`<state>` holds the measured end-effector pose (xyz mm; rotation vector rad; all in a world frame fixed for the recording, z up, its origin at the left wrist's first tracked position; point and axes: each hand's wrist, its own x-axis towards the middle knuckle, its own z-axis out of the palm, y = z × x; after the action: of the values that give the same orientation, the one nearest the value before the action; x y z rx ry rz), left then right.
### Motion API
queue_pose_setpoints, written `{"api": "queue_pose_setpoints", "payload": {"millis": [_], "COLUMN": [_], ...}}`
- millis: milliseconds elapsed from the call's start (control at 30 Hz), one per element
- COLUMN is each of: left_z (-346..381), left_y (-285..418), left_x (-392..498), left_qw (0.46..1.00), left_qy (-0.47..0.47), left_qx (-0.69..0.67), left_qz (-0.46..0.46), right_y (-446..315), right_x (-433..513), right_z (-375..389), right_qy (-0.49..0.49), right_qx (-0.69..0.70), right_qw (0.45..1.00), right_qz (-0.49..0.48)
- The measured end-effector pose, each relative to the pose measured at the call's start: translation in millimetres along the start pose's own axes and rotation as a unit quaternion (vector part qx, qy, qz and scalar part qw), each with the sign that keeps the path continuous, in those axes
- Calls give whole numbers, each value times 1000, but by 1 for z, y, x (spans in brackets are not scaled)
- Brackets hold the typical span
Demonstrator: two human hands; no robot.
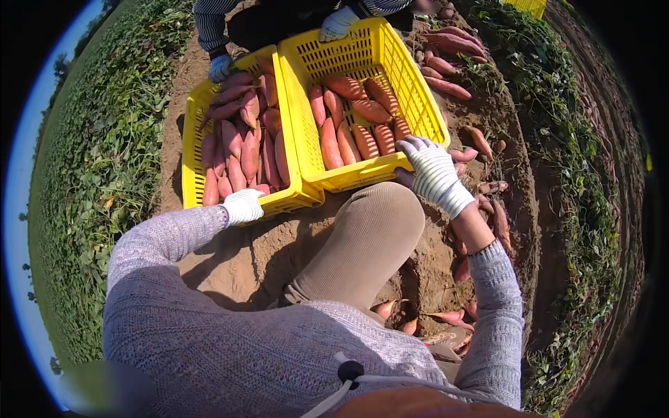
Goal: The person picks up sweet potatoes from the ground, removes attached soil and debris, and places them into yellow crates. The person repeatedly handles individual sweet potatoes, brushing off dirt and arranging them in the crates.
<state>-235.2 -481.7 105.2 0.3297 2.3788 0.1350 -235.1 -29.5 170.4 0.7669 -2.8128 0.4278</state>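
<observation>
Two yellow slatted plastic crates stand side by side on the soil. The left crate (191, 157) is well filled with sweet potatoes (250, 151). In the right crate (418, 94), fewer sweet potatoes (330, 145) cover part of the floor. My left hand (243, 207), in a white knit glove, grips the near rim of the left crate; its fingertips are partly hidden. At the right crate's near right corner, my right hand (437, 172), in a striped glove, has its fingers over the rim and thumb below.
Opposite me, a co-worker's gloved hands (338, 24) (220, 68) touch the crates' far sides. Loose sweet potatoes (448, 88) lie along the right. My bent knee (384, 219) is close to the crates. Green vines (120, 130) border the left, with more vines (569, 157) on the right.
</observation>
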Motion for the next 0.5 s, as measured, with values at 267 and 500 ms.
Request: {"api": "queue_pose_setpoints", "payload": {"millis": [267,500], "left_z": [-13,-2], "left_y": [14,-3], "left_x": [3,-25], "left_qw": [973,987], "left_qy": [-109,-115], "left_qx": [-39,3], "left_qz": [-199,-109], "right_y": [31,16], "right_x": [61,57], "right_z": [83,107], "right_qy": [-194,-151], "right_qx": [138,117], "right_qw": [967,974], "right_qz": [-92,-119]}}
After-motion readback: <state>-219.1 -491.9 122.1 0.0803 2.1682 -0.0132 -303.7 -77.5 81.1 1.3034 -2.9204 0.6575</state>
